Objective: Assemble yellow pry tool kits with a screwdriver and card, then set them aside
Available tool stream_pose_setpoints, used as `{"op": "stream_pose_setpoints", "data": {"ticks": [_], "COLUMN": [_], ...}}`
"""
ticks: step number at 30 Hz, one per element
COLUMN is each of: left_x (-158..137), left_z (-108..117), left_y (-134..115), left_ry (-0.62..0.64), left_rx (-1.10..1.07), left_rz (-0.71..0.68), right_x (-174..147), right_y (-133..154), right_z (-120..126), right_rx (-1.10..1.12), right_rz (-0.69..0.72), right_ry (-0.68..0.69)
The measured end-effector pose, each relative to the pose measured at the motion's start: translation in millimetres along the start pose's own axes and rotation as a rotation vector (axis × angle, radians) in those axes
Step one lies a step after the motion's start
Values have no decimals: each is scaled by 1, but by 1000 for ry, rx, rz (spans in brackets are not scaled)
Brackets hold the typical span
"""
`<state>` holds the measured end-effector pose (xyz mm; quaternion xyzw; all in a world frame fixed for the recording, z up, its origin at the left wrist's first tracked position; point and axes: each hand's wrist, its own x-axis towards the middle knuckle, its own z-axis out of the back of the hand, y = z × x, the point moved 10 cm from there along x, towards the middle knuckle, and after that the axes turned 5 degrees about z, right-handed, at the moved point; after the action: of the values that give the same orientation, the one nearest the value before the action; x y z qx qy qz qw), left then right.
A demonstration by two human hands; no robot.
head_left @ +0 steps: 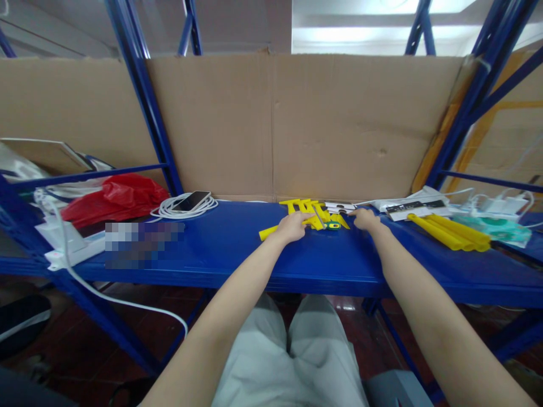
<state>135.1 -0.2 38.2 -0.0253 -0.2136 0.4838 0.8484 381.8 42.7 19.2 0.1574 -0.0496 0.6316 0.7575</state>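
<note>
Glare whitens the ceiling at upper right, the floor below the blue shelf lies dim, wide-angle distortion splays the rack posts, and pixelation masks a patch at left.

Brown cardboard behind blue shelf

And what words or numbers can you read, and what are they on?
None can be read.
White pieces near the right hand: dark marks, too small to read.
Black-and-white packaging behind the yellow tubes: any print is too blurred.
</note>
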Motion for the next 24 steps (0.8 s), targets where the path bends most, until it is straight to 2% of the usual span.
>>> {"op": "stream_pose_setpoints", "data": {"ticks": [3,8,14,20,24], "left_x": [0,5,23,24,19], "left_z": [-1,1,14,16,15], "left_y": [-2,-7,-13,-5,0], "left_ry": [-3,-21,-48,-109,-145], "left_rx": [9,60,131,107,68], "left_rz": [-22,-73,-128,-109,-117], "right_x": [-4,-6,-5,-7,4], "right_y": [-4,-3,2,6,2], "right_z": [4,6,-1,0,-3], "right_rx": [-21,-49,-86,-114,-85], "right_rz": [-58,-61,-59,-73,-80], "right_ry": [12,39,105,107,95]}}
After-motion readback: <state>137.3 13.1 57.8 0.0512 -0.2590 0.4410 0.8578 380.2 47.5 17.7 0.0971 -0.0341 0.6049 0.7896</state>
